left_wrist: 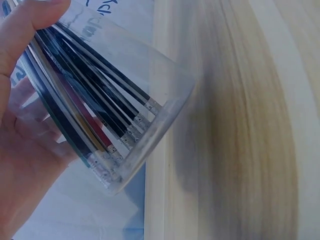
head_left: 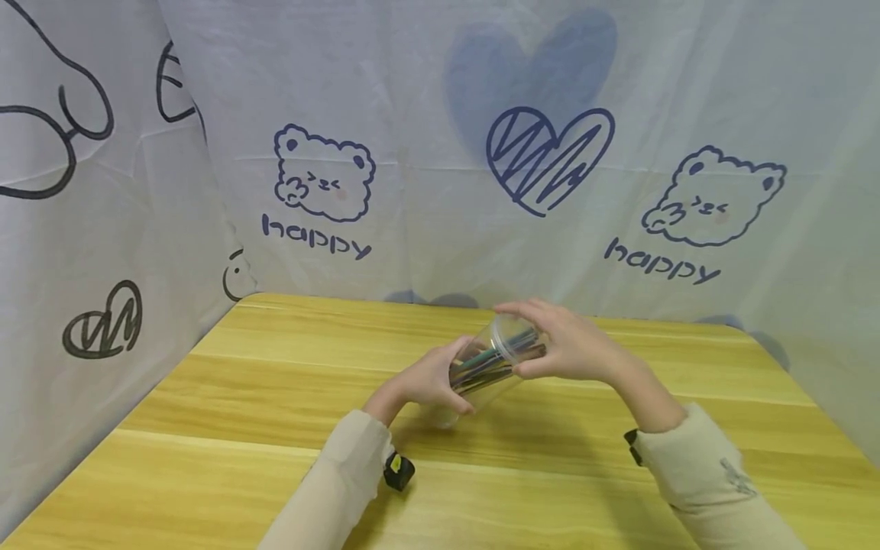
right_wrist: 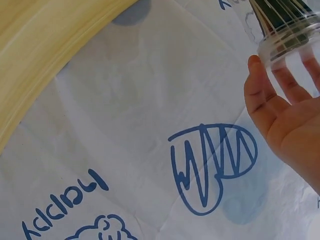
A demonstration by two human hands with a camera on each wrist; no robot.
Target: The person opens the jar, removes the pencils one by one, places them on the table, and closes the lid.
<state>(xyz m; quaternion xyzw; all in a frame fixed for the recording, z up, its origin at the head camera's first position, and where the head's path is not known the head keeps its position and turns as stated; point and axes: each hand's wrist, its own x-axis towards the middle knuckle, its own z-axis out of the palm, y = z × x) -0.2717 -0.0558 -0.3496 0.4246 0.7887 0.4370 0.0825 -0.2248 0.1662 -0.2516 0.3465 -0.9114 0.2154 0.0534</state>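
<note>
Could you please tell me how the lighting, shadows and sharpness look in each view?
Head view: fairly even light, with soft shadows on the wooden table below the arms and clear plastic cup; left wrist view: a bluish cast, a broad blurry shadow on the table, and slightly soft detail on the pencils; right wrist view: dim, greyish light on the printed cloth.
</note>
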